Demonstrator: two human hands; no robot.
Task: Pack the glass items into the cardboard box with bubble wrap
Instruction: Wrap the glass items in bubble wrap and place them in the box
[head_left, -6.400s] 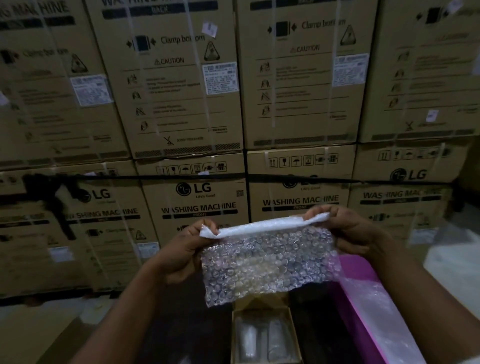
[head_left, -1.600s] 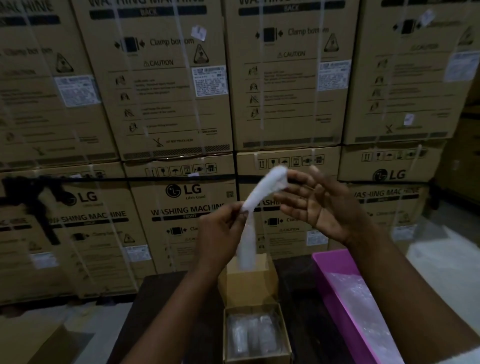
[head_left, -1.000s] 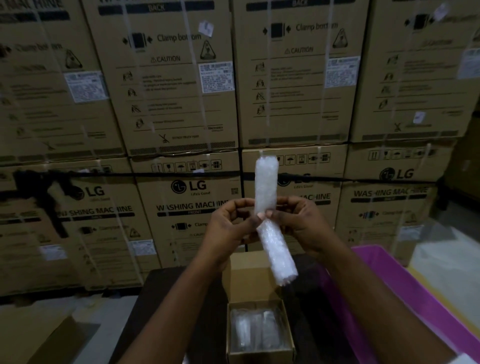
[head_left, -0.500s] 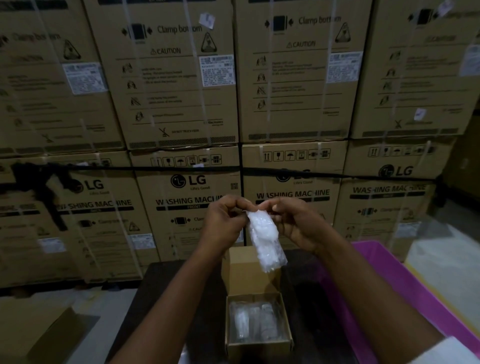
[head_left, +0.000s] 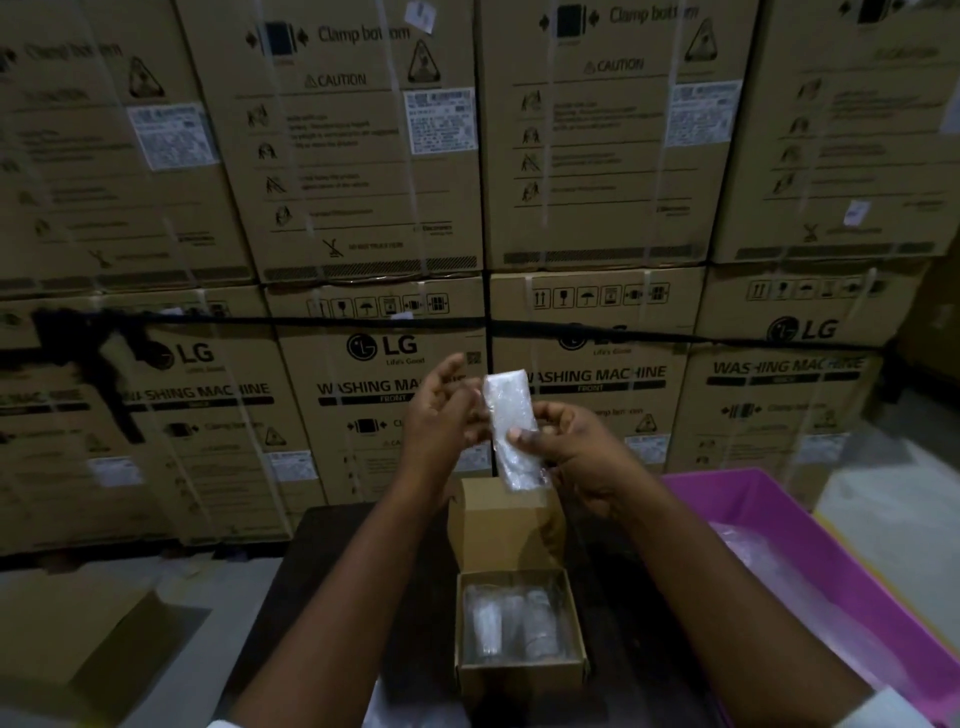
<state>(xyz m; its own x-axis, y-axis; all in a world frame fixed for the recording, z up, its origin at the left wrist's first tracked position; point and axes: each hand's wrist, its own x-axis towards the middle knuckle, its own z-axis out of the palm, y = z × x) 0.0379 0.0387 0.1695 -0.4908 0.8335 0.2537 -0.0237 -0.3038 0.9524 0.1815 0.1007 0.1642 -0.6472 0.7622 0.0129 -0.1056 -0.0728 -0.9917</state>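
A folded strip of bubble wrap (head_left: 511, 426) stands upright in the air above the table. My right hand (head_left: 569, 452) pinches it, thumb across its front. Beside its left edge is my left hand (head_left: 439, 421), fingers spread and loose; I cannot tell if they touch it. Below, a small open cardboard box (head_left: 519, 670) sits on the dark table (head_left: 322, 582), its lid flap (head_left: 501, 525) standing up at the back. Inside the box lie clear glass items (head_left: 511, 621) side by side.
A pink bin (head_left: 727, 493) with clear plastic inside stands at the right of the table. Stacked washing-machine cartons (head_left: 374, 197) form a wall behind it. Another brown carton (head_left: 78, 644) sits on the floor at lower left.
The flat bubble wrap sheet has been folded into a narrow strip. My left hand has let go and spread its fingers; my right hand now holds the strip upright.
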